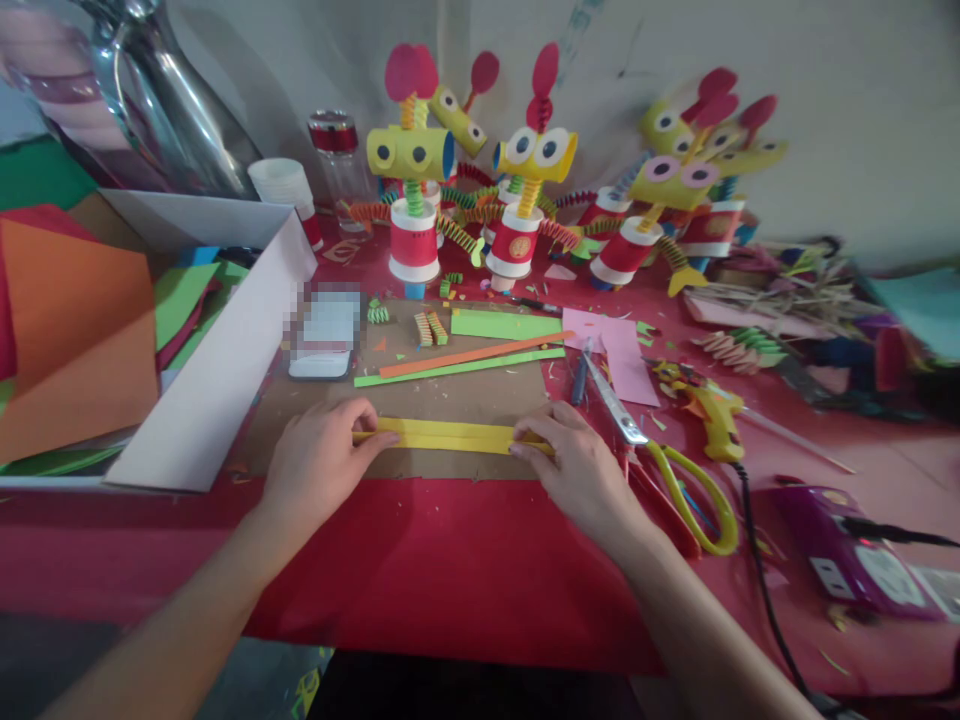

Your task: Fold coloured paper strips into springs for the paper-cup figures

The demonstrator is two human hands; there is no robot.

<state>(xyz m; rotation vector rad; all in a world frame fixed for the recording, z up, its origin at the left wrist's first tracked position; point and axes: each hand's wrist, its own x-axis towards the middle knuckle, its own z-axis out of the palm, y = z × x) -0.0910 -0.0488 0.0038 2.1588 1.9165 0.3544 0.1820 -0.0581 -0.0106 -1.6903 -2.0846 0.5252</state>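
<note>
A yellow paper strip with a lengthwise crease stretches level between my two hands, over the front of a brown cardboard sheet. My left hand pinches its left end between thumb and fingers. At the other end, my right hand is closed on the strip the same way. Just beyond lie a thin orange paper strip and a thin green paper strip, nearly parallel. A wider light green paper piece rests behind them, near small folded paper springs.
Scissors with yellow handles, a yellow glue gun and a purple power box are on the right. A white box of coloured paper stands left. Several paper-cup figures line the back, near a steel jug.
</note>
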